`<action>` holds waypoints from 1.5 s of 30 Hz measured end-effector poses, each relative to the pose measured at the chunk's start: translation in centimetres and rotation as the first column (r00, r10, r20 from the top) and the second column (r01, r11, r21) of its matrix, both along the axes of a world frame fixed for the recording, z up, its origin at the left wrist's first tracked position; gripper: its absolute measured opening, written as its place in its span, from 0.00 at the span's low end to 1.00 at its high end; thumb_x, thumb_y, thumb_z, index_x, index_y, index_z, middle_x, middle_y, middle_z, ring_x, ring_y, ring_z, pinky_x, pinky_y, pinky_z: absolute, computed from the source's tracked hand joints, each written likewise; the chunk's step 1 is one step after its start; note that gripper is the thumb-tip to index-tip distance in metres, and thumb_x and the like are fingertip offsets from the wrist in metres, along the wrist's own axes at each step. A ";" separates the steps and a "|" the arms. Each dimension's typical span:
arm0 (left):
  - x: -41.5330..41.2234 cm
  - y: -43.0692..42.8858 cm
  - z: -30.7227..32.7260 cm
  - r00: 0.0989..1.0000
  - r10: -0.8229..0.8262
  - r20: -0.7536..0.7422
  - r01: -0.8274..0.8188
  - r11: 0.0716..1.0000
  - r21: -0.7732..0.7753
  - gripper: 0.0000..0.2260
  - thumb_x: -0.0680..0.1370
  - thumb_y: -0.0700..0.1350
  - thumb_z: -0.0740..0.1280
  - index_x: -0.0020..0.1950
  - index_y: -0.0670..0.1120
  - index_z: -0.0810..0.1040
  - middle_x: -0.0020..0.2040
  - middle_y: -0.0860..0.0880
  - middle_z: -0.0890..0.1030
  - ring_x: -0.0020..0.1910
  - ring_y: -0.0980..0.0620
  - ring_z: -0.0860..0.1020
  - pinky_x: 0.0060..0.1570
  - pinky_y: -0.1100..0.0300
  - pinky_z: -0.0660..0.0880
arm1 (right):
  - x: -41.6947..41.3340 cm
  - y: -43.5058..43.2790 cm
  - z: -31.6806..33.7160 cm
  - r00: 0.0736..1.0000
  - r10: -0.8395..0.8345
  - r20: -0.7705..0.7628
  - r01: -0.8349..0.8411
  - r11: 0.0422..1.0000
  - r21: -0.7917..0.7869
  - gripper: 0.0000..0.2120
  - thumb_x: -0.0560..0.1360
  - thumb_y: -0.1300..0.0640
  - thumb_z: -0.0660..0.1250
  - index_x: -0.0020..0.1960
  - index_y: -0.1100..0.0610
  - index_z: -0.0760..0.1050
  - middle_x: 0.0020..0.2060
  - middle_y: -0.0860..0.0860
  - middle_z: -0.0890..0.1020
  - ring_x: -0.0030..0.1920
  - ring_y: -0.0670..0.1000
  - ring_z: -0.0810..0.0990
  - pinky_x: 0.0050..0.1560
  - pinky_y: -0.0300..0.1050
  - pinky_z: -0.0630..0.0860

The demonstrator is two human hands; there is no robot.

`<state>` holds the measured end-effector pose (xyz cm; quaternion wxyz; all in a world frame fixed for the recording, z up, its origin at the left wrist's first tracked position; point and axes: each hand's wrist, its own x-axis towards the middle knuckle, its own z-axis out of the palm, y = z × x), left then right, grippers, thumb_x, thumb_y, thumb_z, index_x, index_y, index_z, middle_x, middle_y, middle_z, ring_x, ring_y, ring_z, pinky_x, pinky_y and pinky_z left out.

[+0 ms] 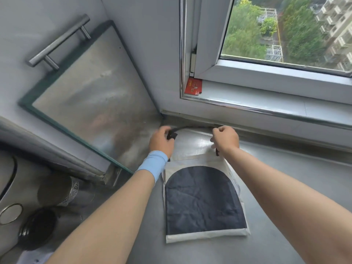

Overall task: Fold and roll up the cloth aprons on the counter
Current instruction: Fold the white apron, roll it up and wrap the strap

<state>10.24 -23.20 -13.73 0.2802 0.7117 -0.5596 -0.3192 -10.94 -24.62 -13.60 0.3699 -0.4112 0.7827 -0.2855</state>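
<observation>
A folded cloth apron (204, 204), cream with a dark arched pocket panel, lies flat on the grey counter (282, 187) in front of me. Its black neck strap (192, 127) arcs across the far end, close to the wall. My left hand (161, 141), with a light blue wristband, grips the strap's left end. My right hand (225, 139) pinches the strap's right end just above the apron's top edge. Both hands sit beyond the apron, about a hand's width apart from each other.
A metal-faced panel (95, 96) with a bar handle (59, 41) leans at the left. Round pots and a lid (36, 225) crowd the lower left. A window (285, 35) and its sill run along the back, with a red packet (193, 86) in the frame corner.
</observation>
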 end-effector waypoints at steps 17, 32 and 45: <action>1.9 4.0 -3.6 0.816 -0.444 0.369 0.385 0.895 0.224 0.06 0.78 0.48 0.65 0.48 0.47 0.79 0.51 0.48 0.77 0.51 0.48 0.74 0.48 0.61 0.68 | -2.7 5.0 -3.6 0.478 0.657 -0.583 -0.709 0.680 0.186 0.08 0.82 0.47 0.58 0.50 0.51 0.71 0.49 0.48 0.76 0.51 0.55 0.76 0.44 0.48 0.69; -5.9 12.4 -6.4 0.597 -0.575 0.559 0.525 0.807 0.270 0.28 0.79 0.55 0.53 0.78 0.47 0.55 0.80 0.48 0.50 0.78 0.44 0.48 0.75 0.42 0.47 | 1.9 13.3 -6.2 0.486 0.444 -0.753 -0.693 0.720 -0.023 0.17 0.76 0.57 0.59 0.64 0.55 0.74 0.70 0.57 0.71 0.70 0.60 0.68 0.66 0.55 0.68; -1.4 16.1 -6.2 0.449 -0.493 0.746 0.552 0.809 0.203 0.26 0.77 0.55 0.63 0.75 0.51 0.65 0.78 0.46 0.60 0.76 0.45 0.58 0.74 0.46 0.48 | -2.1 18.0 -7.9 0.319 0.562 -0.763 -0.659 0.710 0.248 0.32 0.79 0.41 0.49 0.79 0.55 0.57 0.79 0.60 0.54 0.79 0.60 0.53 0.75 0.60 0.53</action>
